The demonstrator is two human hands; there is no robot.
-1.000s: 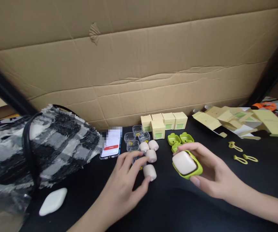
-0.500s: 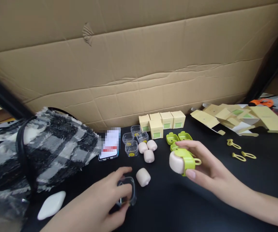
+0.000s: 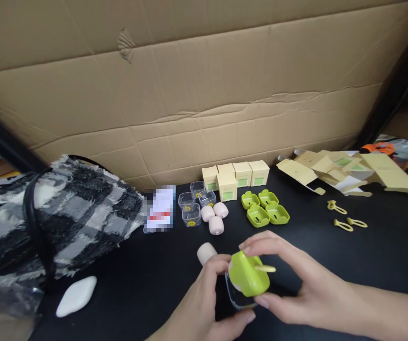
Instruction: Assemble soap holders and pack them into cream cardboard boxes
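Between the thumb and fingers of my right hand (image 3: 292, 274) is a green cover (image 3: 248, 274) with a yellow loop (image 3: 265, 268) sticking out of it; a bit of pale pink shows at its edge. My left hand (image 3: 211, 303) grips a clear plastic cup (image 3: 237, 296) just beneath. The cover sits tilted over the cup's opening; how far the two fit together is hidden. Behind my left fingers lies a pale pink rounded piece (image 3: 206, 253). Farther back, several more pink pieces (image 3: 216, 225) rest beside several clear cups (image 3: 191, 216).
Several green covers (image 3: 258, 216) and small yellow boxes (image 3: 227, 188) stand at the back. Yellow loops (image 3: 343, 226) and flattened cartons (image 3: 390, 173) are on the right. On the left are a plaid bag (image 3: 83, 218), a phone (image 3: 160, 208) and a white rounded object (image 3: 76, 297).
My right hand has brought the green cover left and down over the clear cup. My left hand has moved right with the cup and now grips its side.
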